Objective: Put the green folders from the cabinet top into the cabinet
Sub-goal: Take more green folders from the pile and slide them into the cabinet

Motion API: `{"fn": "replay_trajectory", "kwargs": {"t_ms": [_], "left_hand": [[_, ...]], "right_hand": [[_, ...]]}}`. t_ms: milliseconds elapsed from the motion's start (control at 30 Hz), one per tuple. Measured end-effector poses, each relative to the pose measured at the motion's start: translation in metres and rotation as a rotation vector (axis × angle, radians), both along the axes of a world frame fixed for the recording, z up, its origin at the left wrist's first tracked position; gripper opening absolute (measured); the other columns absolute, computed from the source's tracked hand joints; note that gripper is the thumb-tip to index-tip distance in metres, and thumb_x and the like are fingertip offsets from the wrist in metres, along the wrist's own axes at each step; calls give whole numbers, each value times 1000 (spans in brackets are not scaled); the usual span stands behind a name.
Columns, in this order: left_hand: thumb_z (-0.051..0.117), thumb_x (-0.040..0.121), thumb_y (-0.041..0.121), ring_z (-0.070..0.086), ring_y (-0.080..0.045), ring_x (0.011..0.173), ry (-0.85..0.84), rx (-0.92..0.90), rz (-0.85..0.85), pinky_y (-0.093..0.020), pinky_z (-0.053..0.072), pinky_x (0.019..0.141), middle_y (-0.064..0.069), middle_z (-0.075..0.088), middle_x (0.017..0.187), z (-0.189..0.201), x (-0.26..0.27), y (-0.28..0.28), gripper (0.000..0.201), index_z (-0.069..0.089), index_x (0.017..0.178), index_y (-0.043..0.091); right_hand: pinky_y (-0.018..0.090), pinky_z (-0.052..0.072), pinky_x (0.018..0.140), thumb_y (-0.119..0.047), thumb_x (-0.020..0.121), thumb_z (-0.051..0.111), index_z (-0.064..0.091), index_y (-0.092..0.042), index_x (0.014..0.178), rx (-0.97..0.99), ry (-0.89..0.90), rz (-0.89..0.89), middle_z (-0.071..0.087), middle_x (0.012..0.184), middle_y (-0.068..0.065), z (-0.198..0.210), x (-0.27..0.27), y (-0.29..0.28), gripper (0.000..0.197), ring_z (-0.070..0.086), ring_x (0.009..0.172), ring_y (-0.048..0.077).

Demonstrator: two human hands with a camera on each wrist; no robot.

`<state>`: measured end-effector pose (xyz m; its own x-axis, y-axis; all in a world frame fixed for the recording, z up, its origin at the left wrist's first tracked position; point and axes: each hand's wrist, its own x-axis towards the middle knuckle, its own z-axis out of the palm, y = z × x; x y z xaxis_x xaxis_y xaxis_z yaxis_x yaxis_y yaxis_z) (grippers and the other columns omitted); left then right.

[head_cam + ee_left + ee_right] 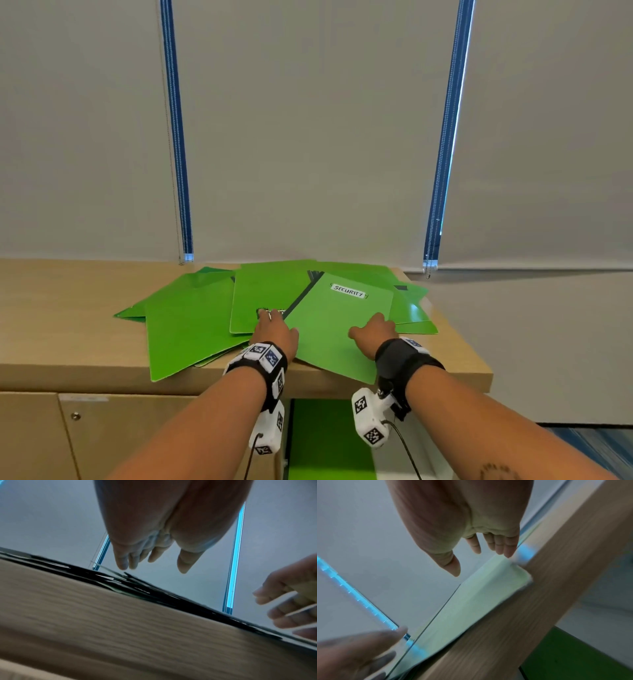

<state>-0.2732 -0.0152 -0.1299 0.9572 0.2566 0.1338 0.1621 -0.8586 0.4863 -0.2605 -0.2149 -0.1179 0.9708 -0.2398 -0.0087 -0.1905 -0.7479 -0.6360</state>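
Several green folders (191, 322) lie spread in a loose pile on the wooden cabinet top (68, 308). The topmost folder (329, 329) bears a white "SECURITY" label and overhangs the front edge. My left hand (274, 329) hovers over its left edge, fingers extended and relaxed, as the left wrist view (150, 561) confirms. My right hand (375, 330) is over the same folder's right side, fingers straight and slightly spread in the right wrist view (488, 553). Neither hand grips anything. Below the top, green folders (329, 442) stand inside the open cabinet.
Closed cabinet doors (113, 442) with a lock are at lower left. Grey roller blinds (308, 137) with blue-lit gaps hang behind the cabinet. The cabinet top ends at the right (479, 370), with a grey wall and carpet beyond.
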Motion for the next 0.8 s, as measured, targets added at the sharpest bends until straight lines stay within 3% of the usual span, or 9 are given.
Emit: {"fn": "replay_trajectory", "kwargs": {"t_ms": [100, 167, 300, 400, 500, 567, 667, 700, 800], "left_hand": [[48, 93, 27, 35, -32, 135, 107, 55, 53, -48, 35, 107, -10, 30, 151, -6, 4, -5, 63, 21, 148, 12], [47, 90, 21, 33, -30, 133, 152, 112, 106, -47, 33, 104, -7, 38, 146, -9, 4, -4, 59, 26, 145, 14], [53, 85, 27, 37, -31, 129, 176, 130, 159, -44, 36, 103, -11, 41, 139, -11, 3, 6, 56, 37, 137, 14], [54, 83, 29, 39, -32, 126, 210, 73, 189, -42, 39, 103, -13, 43, 134, -8, 0, 12, 48, 46, 128, 14], [56, 83, 25, 39, -33, 126, 214, -9, 231, -40, 39, 103, -14, 41, 135, -8, -7, 12, 48, 42, 128, 13], [59, 81, 22, 40, -33, 123, 162, -53, 261, -41, 41, 101, -15, 40, 132, -9, -14, 14, 46, 43, 124, 12], [64, 77, 24, 50, -34, 111, 28, -177, 251, -42, 47, 95, -15, 49, 121, -14, -25, 22, 42, 46, 113, 10], [63, 78, 25, 55, -35, 102, -17, -252, 227, -42, 50, 90, -15, 54, 114, -15, -29, 25, 40, 44, 110, 11], [52, 87, 25, 59, -36, 90, -78, -357, 175, -38, 50, 79, -14, 61, 101, -21, -48, 31, 30, 45, 113, 13]], "right_hand": [[37, 52, 84, -32, 79, 66, 34, 5, 135, 208, 59, -50, 53, 129, 23, -7, 12, -12, 74, 58, 110, 36], [32, 48, 75, -24, 82, 66, 32, 9, 134, 299, 32, -86, 55, 125, 24, -10, 20, -17, 70, 59, 107, 35], [30, 45, 74, -23, 82, 67, 43, 7, 132, 383, 49, -100, 57, 127, 22, -13, 29, -25, 63, 59, 100, 32], [32, 48, 89, -19, 91, 56, 54, 0, 129, 233, 84, -52, 56, 132, 19, -4, 17, -27, 43, 59, 110, 32], [30, 41, 103, -13, 98, 43, 55, -8, 131, 98, 65, 36, 54, 137, 15, 6, 1, -26, 35, 53, 124, 31], [28, 45, 96, -9, 96, 44, 59, -4, 125, 93, 65, 61, 61, 125, 16, 2, 0, -28, 33, 58, 114, 31], [26, 45, 62, 3, 80, 54, 60, 0, 93, 374, -46, 38, 59, 78, 12, -9, -8, -26, 14, 55, 67, 25], [29, 43, 58, 6, 75, 54, 57, -3, 84, 507, -107, 15, 56, 71, 11, -13, -10, -23, 13, 51, 60, 22], [42, 51, 60, 0, 58, 51, 59, -5, 93, 653, -142, 84, 64, 78, 20, -25, -20, -14, 35, 58, 65, 27]]}}
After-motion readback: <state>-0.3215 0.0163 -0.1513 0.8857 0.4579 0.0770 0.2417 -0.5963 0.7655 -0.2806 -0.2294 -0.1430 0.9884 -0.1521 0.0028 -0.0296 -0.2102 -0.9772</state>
